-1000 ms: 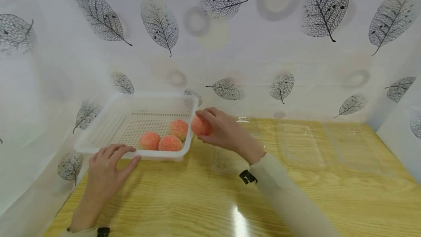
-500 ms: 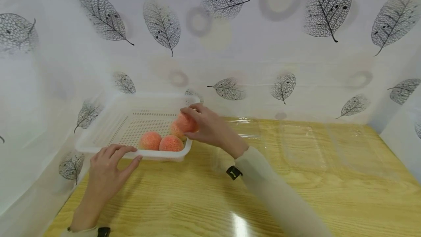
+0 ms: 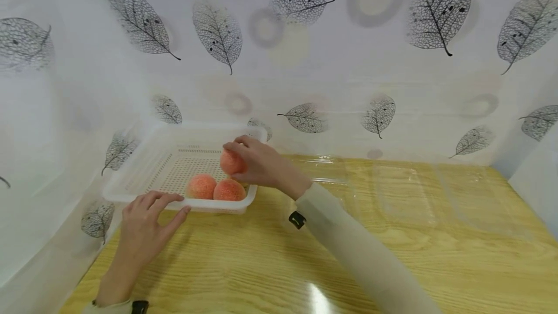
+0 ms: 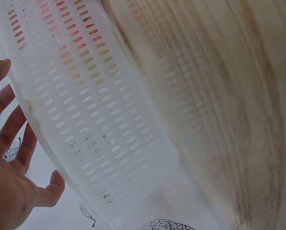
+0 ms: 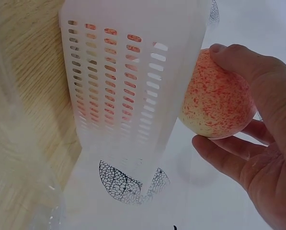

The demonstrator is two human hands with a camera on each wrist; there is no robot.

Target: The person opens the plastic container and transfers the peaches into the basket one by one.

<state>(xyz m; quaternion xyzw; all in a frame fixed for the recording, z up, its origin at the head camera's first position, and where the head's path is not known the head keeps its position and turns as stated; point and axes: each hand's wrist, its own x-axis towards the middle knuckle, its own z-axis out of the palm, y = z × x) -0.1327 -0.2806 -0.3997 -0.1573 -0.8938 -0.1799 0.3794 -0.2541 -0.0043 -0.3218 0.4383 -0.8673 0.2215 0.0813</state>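
Note:
My right hand (image 3: pixel 261 166) holds a round pink-orange peach (image 3: pixel 232 161) over the right part of a white plastic basket (image 3: pixel 131 178). In the right wrist view the thumb and fingers grip this speckled peach (image 5: pixel 219 96) above the basket's slotted side wall (image 5: pixel 119 81). Two more peaches lie inside near the front: one on the left (image 3: pixel 202 186) and one on the right (image 3: pixel 229 190). Another is mostly hidden behind my right hand. My left hand (image 3: pixel 146 224) rests on the basket's front rim (image 4: pixel 35 120), fingers relaxed across it and the thumb at the outer side.
Several clear plastic trays stand on the wood-grain table (image 3: pixel 270 265), right of the basket; one tray (image 3: pixel 405 193) is in the middle and another (image 3: pixel 475 197) farther right. Behind and at the sides hangs a white leaf-print sheet (image 3: pixel 279 76).
My right hand has carried the peach leftward from beside the basket's right rim to over its inside. My left hand has stayed at the front rim.

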